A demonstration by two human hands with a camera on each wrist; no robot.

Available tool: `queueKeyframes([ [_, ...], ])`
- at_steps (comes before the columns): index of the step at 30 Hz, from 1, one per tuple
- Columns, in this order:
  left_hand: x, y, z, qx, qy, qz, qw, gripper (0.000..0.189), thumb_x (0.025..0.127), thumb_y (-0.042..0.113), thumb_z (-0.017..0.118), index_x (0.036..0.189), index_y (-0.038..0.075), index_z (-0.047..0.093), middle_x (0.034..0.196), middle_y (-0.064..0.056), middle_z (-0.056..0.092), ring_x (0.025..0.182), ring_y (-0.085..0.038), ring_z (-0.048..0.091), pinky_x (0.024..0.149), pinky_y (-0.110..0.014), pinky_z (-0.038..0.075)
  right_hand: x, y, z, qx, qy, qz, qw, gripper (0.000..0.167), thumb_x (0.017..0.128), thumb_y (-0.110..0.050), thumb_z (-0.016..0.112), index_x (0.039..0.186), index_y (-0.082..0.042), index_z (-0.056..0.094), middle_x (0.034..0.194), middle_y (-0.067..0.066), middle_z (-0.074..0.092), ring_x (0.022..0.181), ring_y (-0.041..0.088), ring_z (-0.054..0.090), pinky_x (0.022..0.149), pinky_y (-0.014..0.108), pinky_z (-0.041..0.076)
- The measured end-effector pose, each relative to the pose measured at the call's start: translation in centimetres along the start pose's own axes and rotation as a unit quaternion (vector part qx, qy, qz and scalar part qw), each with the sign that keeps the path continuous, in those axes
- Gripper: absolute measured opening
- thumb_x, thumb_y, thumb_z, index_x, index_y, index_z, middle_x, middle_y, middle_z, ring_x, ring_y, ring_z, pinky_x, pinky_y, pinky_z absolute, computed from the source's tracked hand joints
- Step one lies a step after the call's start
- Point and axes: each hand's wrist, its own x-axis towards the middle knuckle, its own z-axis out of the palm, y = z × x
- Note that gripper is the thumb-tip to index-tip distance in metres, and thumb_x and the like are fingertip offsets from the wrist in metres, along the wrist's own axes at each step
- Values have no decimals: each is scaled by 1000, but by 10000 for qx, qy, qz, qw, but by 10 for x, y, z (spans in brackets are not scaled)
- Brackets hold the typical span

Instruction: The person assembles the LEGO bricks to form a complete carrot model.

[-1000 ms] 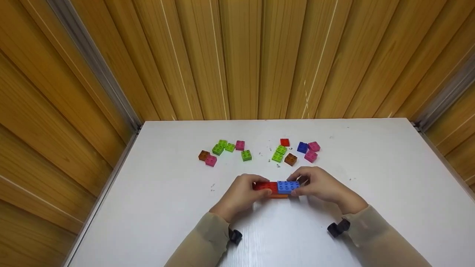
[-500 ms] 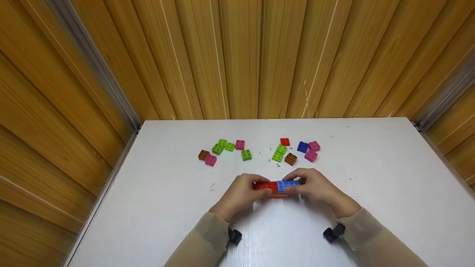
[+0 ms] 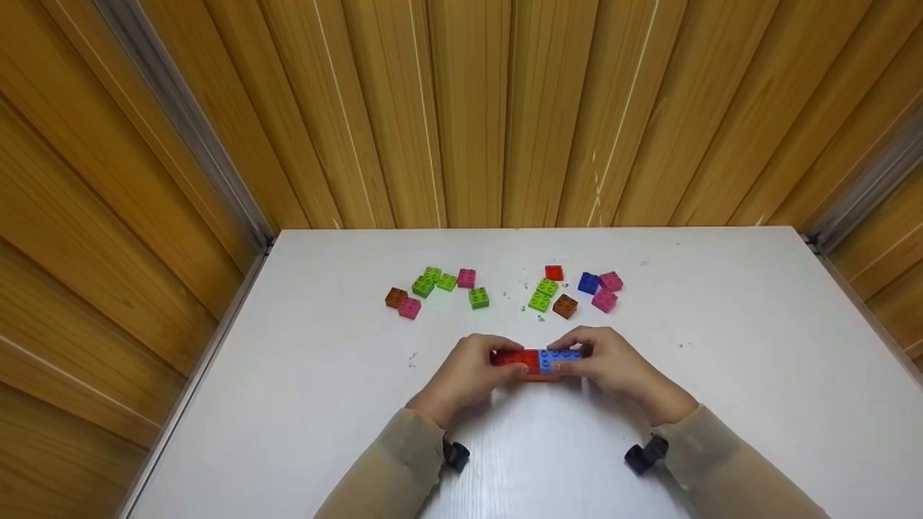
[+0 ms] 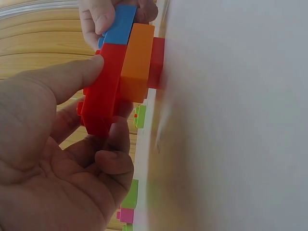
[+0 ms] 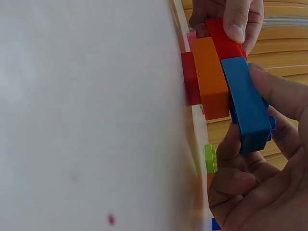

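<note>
A small stack of toy building bricks stands on the white table between both hands. On top, a red brick (image 3: 532,359) lies end to end with a blue brick (image 3: 546,362). Beneath them is an orange brick (image 4: 138,60), and under that another red brick (image 4: 157,62) touches the table. My left hand (image 3: 469,371) pinches the upper red brick between thumb and fingers. With thumb in front and fingers behind, my right hand (image 3: 620,371) pinches the blue brick. In the right wrist view a narrow dark gap with studs shows between blue and orange.
Behind the hands lie loose bricks: a left group with green bricks (image 3: 423,286), pink and brown ones, and a right group with a dark blue brick (image 3: 588,282), a red brick (image 3: 554,272), and green, brown and pink ones. A wood-patterned wall (image 3: 461,115) borders the table's back.
My right hand has slid left along the blue brick, its thumb now further over the front side. The left hand keeps its hold on the red brick. The loose bricks have stayed put.
</note>
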Motion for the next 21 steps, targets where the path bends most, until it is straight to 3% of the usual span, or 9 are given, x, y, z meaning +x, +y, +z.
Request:
queueKeyframes([
  [21, 1, -2, 2, 35, 13, 257, 9997, 35, 102, 35, 87, 133, 20, 84, 129, 2, 80, 117, -18, 68, 113, -42, 61, -4, -11, 6, 123, 90, 119, 9998, 29, 98, -22, 89, 124, -9, 85, 132, 14, 80, 106, 25, 63, 89, 32, 51],
])
